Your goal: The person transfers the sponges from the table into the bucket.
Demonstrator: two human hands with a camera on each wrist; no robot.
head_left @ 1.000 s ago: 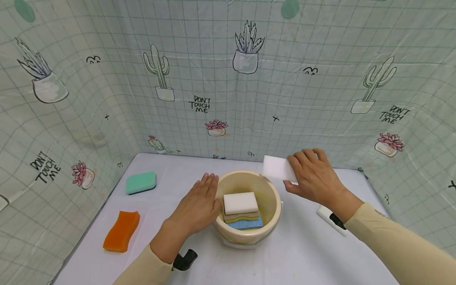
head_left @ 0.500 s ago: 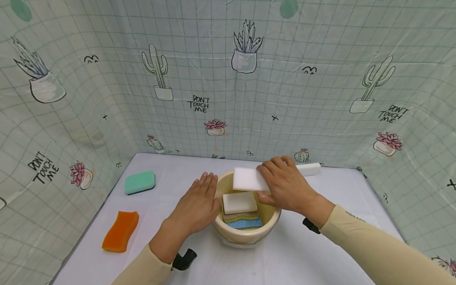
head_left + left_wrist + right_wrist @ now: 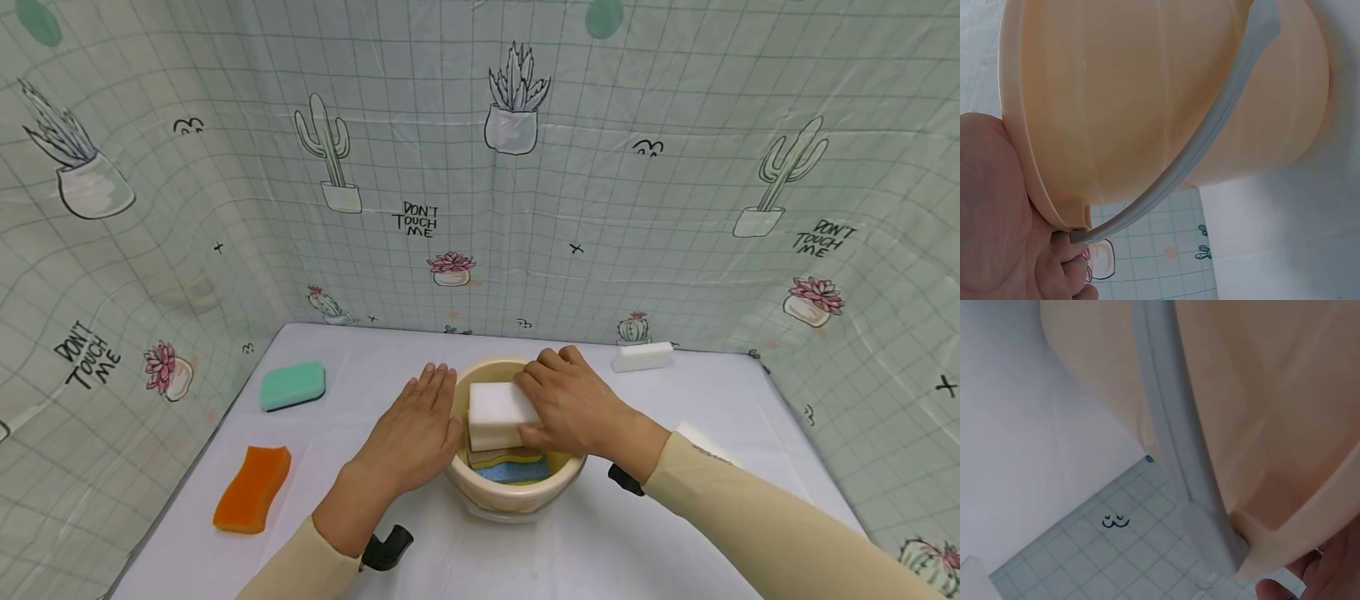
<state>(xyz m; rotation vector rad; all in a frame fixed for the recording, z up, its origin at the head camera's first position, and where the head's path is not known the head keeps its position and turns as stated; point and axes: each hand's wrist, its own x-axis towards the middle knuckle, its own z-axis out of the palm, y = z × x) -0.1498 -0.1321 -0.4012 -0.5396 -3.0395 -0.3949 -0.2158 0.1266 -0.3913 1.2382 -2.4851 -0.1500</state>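
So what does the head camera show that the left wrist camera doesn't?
Only the head view shows the right hand gripping a white sponge over the stack inside the bucket, plus the green sponge, the orange sponge and another white sponge on the table. Only the left wrist view shows the grey handle lying down the bucket's outer wall. Both show the bucket and the left hand against its side.

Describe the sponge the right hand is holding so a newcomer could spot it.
Find the round beige plastic bucket mid-table. The right hand grips a plain white rectangular foam block at its mouth, topmost there, above yellow and blue sponges.
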